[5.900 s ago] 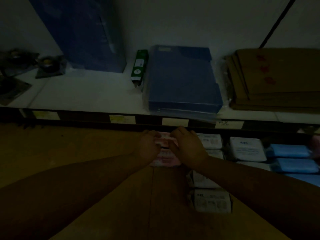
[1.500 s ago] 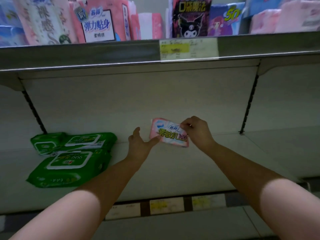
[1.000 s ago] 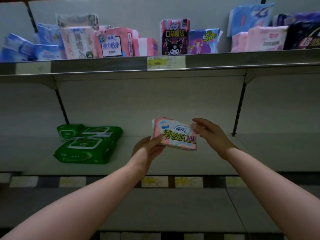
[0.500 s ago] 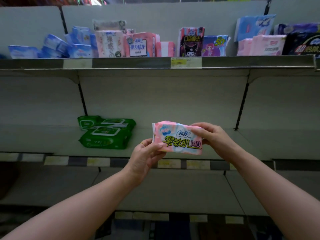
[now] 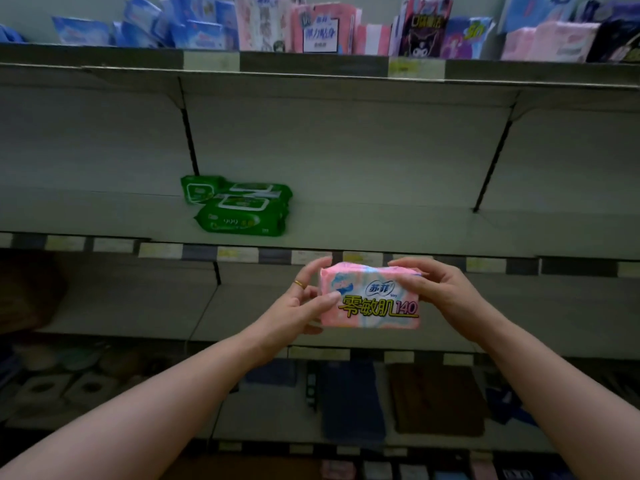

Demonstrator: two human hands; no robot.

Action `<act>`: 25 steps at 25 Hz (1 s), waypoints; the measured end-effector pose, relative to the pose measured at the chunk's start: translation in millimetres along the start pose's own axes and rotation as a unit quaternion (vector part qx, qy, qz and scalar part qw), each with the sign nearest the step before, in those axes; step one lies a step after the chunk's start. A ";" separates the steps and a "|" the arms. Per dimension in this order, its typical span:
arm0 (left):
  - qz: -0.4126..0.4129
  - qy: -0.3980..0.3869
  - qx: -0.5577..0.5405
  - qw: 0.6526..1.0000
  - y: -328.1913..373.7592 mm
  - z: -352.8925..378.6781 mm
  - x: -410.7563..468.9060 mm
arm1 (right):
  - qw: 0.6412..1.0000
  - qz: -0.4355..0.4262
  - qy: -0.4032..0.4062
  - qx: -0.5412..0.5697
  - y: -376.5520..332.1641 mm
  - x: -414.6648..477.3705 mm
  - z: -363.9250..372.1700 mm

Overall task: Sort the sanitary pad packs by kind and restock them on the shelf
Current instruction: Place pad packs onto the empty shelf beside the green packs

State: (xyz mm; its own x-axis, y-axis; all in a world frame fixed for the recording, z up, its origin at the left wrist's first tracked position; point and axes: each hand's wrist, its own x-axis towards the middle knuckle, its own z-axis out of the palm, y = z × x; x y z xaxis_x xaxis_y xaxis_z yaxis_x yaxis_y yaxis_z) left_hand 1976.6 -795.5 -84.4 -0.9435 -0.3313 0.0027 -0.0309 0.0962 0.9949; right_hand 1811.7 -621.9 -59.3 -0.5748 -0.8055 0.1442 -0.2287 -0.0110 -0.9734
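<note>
Head view: two forearms reach forward from the lower corners of the frame. At their ends, the left hand (image 5: 301, 306), a ring (image 5: 299, 284) on one finger, curls thumb and fingers round the left end of the pink pad pack (image 5: 372, 303), and the right hand (image 5: 440, 292) clasps its right end, fingers over the top edge. The pack hangs level in the air between the two hands, printed face toward the camera, touching no shelf. Beyond and above the hands, a middle shelf (image 5: 381, 226) carries green wipe packs (image 5: 242, 211), up and left of the left hand. Farthest, high above both hands, the top shelf (image 5: 311, 64) holds crowded, leaning pad packs (image 5: 318, 29). Likely hazards are that the slick wrap slips if one hand lets go, that the pack is misfiled among unlike kinds, or that pushing a pack in topples the leaning rows.
</note>
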 end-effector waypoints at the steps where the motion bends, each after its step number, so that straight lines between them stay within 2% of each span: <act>1: -0.005 -0.015 0.008 1.000 -2.4 2.8 -1.9 | 1.000 0.008 -0.003 -0.007 1.8 -3.4 -3.0; 9: -0.085 -0.058 -0.007 0.995 -48.0 39.5 15.6 | 0.994 0.099 -0.046 -0.012 62.6 -18.4 -44.2; 12: -0.118 -0.045 0.009 0.992 -79.2 66.8 30.4 | 0.987 0.136 -0.075 -0.046 100.2 -24.6 -63.3; 17: -0.186 0.006 0.045 0.981 -137.4 108.8 36.5 | 0.968 0.152 -0.137 -0.142 171.9 -30.8 -67.0; 22: -0.255 0.078 0.046 0.963 -193.0 116.3 42.5 | 0.957 0.174 -0.147 -0.181 227.6 -26.3 -48.1; 25: -0.267 0.076 0.061 0.959 -228.4 110.2 54.5 | 0.950 0.201 -0.151 -0.188 258.2 -21.7 -36.4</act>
State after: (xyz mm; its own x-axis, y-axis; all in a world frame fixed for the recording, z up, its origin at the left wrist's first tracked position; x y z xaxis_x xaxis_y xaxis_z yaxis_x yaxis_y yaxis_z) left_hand 1895.9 -732.1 -322.6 -0.7238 -0.4965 -0.4792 -0.5430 -0.0186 0.8395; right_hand 1736.5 -585.7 -307.3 -0.4364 -0.8337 -0.3382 -0.3351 0.4995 -0.7989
